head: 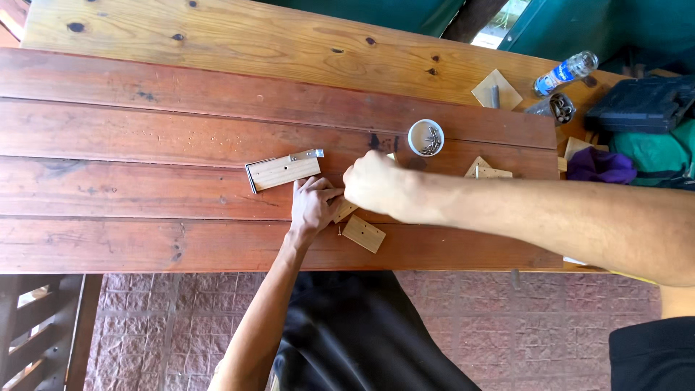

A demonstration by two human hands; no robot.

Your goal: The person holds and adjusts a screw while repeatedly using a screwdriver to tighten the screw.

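The left hand (315, 205) lies flat-knuckled on the red-brown plank table (145, 181), its fingers curled down onto a small pale wood strip (345, 210) that pokes out from under it on the right. The right hand (375, 182) comes in from the right, closed into a loose fist just above and touching the left hand's fingers; what it pinches, if anything, is hidden by its own knuckles, so I cannot tell.

Just below the hands lies one small square wood block (363, 234), tilted, flat on the table. To the left, near the left hand's fingertips, sits one longer wood block (282, 171) with a metal bracket (307, 154) on its upper right corner.

Above the right hand stands one white round cup (426, 137), open at the top, holding a small heap of screws. Further right lie two pale triangular wood pieces (487, 171), close together.

At the far right edge are a square wood tile (496, 90), one clear plastic bottle (566, 73) lying on its side, a second clear container (557, 107) with dark pieces inside, a dark tool case (641, 103), and purple cloth (601, 165).
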